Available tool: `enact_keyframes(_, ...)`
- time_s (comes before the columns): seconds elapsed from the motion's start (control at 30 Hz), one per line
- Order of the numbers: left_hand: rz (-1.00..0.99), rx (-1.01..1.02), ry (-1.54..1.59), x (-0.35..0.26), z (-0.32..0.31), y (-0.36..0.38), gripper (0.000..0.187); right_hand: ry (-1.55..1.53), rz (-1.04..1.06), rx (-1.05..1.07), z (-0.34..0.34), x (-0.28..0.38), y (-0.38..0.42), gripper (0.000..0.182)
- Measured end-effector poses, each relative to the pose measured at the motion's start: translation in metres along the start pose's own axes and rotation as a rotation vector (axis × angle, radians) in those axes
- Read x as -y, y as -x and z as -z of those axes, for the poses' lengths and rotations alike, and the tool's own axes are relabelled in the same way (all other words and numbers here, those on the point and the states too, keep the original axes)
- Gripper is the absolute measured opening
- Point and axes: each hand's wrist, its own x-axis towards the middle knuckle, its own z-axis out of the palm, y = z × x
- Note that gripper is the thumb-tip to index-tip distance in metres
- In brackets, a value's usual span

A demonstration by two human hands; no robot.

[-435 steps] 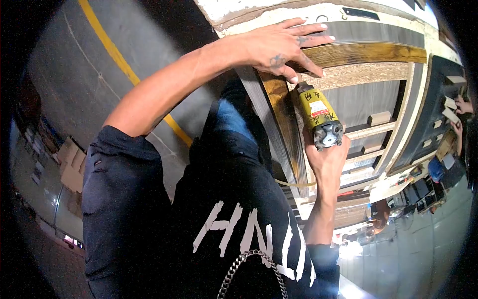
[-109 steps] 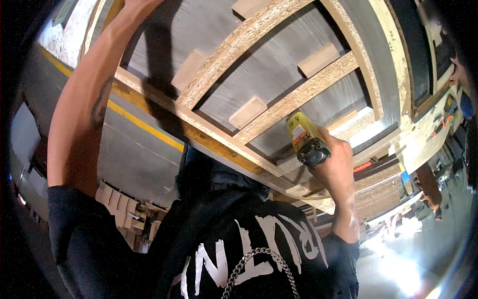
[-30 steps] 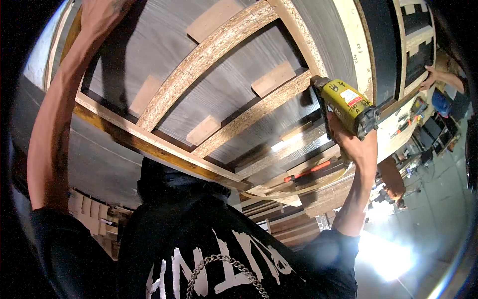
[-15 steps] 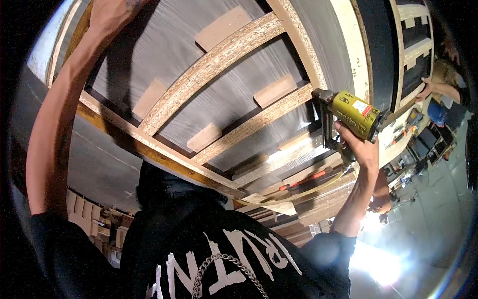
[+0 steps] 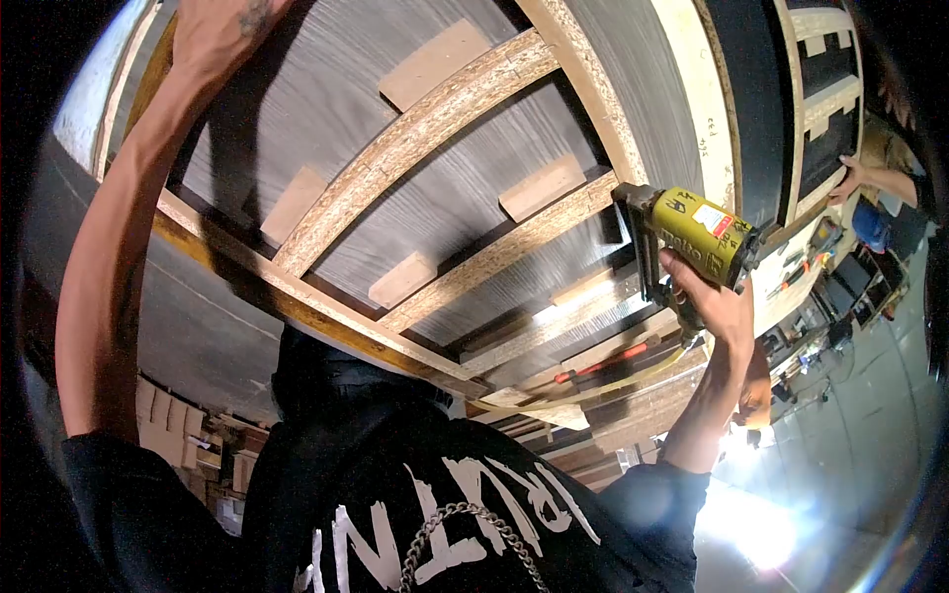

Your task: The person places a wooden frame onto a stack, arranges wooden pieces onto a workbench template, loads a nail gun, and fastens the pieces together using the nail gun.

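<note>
My right hand (image 5: 714, 301) is wrapped around the grip of a yellow pneumatic staple gun (image 5: 697, 232). The gun's nose meets the corner where a chipboard slat (image 5: 514, 247) joins the side rail of a wooden frame (image 5: 593, 94). At the upper left, my left hand (image 5: 222, 30) reaches over the frame's near end; its fingers lie beyond the picture edge. Dark sheet material backs the frame. Small wooden blocks (image 5: 542, 188) sit along the slats, and a curved chipboard crosspiece (image 5: 425, 133) spans the middle.
A red-handled tool (image 5: 608, 361) and a yellowish air hose (image 5: 613, 395) lie beyond the slats. Far right, another person's hand (image 5: 848, 180) touches a second frame (image 5: 828, 104). Tools lie on a bench (image 5: 791, 272) nearby. A bright lamp (image 5: 746, 519) glares at lower right.
The framework has shifted slightly leftward in view. The staple gun has tilted a little, its nose staying at the slat's corner. My left hand shows slightly more of its back.
</note>
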Motion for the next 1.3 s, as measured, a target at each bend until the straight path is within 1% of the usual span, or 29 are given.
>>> enact_keyframes(0.03,0.006,0.018,0.001,-0.002,0.002,-0.001,0.071,0.001,0.061,-0.035,-0.002,-0.001,-0.001,0.041)
enact_keyframes(0.13,0.017,0.037,-0.005,-0.002,0.003,-0.001,0.071,0.023,0.082,-0.025,0.000,-0.005,-0.005,0.042)
enact_keyframes(0.2,0.023,0.036,-0.009,-0.002,0.004,-0.001,0.071,0.002,0.063,-0.017,0.000,-0.005,-0.005,0.041)
enact_keyframes(0.27,0.031,0.091,-0.003,-0.001,0.007,-0.003,0.071,-0.020,0.044,-0.009,0.001,-0.002,-0.005,0.041)
enact_keyframes(0.37,0.021,0.039,0.011,-0.001,0.003,0.000,0.071,0.025,-0.006,0.020,0.003,0.003,-0.005,0.041)
enact_keyframes(0.43,0.016,0.035,0.013,0.000,0.002,0.000,0.071,0.017,0.063,-0.009,0.002,-0.001,-0.006,0.041)
enact_keyframes(0.77,0.033,0.058,0.040,-0.001,0.004,0.000,0.070,0.014,0.043,0.001,0.004,0.005,-0.006,0.039)
enact_keyframes(0.83,0.012,0.029,0.019,0.003,-0.002,0.001,0.070,0.062,0.104,0.012,0.009,0.010,-0.009,0.038)
enact_keyframes(0.87,-0.008,-0.002,-0.001,0.004,-0.005,0.002,0.069,-0.007,0.082,0.056,0.011,0.004,-0.014,0.036)
enact_keyframes(0.9,-0.005,0.001,0.005,0.002,-0.004,0.002,0.069,0.006,-0.036,0.073,0.015,0.013,-0.013,0.036)
enact_keyframes(0.97,0.020,0.036,0.000,-0.001,0.001,0.000,0.068,-0.026,-0.113,0.175,0.022,0.019,-0.020,0.035)
enact_keyframes(1.03,0.049,0.085,0.032,-0.006,0.005,0.000,0.069,-0.024,-0.088,0.158,0.022,0.014,-0.022,0.034)
enact_keyframes(1.1,0.044,0.036,0.023,-0.017,0.015,-0.004,0.069,-0.025,-0.059,0.142,0.023,0.013,-0.025,0.033)
enact_keyframes(1.17,0.046,0.050,0.027,-0.008,0.005,-0.001,0.070,-0.006,-0.150,0.221,0.026,0.013,-0.028,0.034)
enact_keyframes(1.2,0.045,0.060,0.028,-0.008,0.006,-0.002,0.070,0.063,-0.209,0.251,0.028,0.018,-0.029,0.037)
enact_keyframes(1.23,0.048,0.064,0.027,-0.008,0.006,-0.002,0.070,0.066,-0.209,0.255,0.027,0.021,-0.028,0.037)
enact_keyframes(1.3,0.081,0.088,0.045,-0.009,0.005,-0.001,0.070,0.046,-0.122,0.160,0.022,0.026,-0.021,0.038)
